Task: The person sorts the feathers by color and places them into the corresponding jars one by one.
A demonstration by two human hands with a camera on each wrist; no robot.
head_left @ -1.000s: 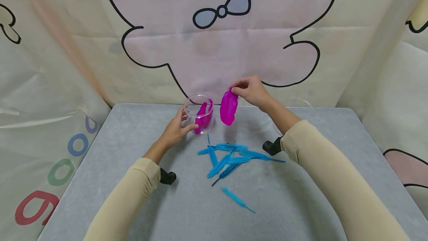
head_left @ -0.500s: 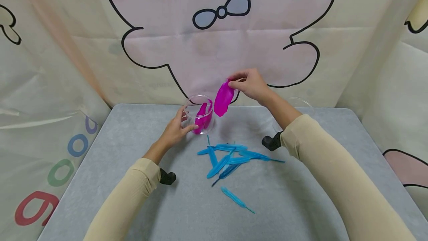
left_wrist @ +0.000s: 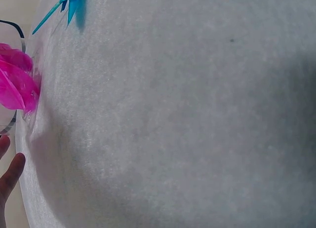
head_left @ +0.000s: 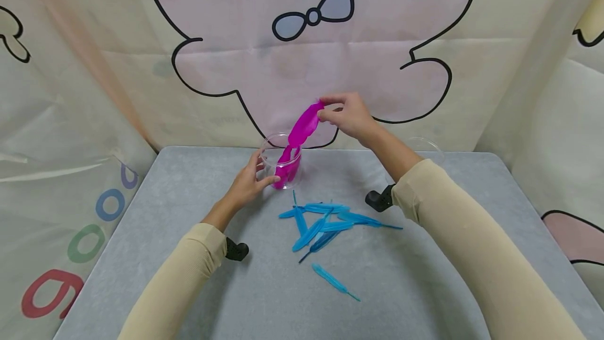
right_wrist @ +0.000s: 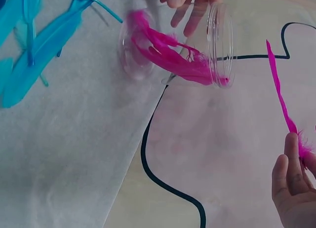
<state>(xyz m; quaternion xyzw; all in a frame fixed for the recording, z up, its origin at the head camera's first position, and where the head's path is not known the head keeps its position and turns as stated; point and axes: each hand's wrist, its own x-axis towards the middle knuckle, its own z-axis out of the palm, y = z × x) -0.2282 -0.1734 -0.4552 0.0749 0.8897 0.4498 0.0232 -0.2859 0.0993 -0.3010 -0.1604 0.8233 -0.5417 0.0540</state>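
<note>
My left hand (head_left: 246,182) curls its thumb and fingers round the side of a clear plastic jar (head_left: 267,157) near the table's far edge. Inside the jar stand pink feathers (head_left: 286,172), which the right wrist view shows through the wall. My right hand (head_left: 351,117) pinches one pink feather (head_left: 304,126) by its upper end, above and right of the jar. That feather slants down with its lower tip at the jar's mouth. In the right wrist view the held feather (right_wrist: 279,90) appears edge-on, apart from the jar's rim (right_wrist: 222,45).
Several blue feathers (head_left: 309,235) lie in a loose heap in front of the jar. One more blue feather (head_left: 332,279) lies closer to me. A second clear container (head_left: 423,139) stands partly behind my right forearm. A printed cloth (head_left: 226,67) hangs behind the grey table (head_left: 207,161).
My right hand has risen slightly and moved left, carrying the pink feather from right of the jar to over its mouth. The left hand and jar have stayed still.
</note>
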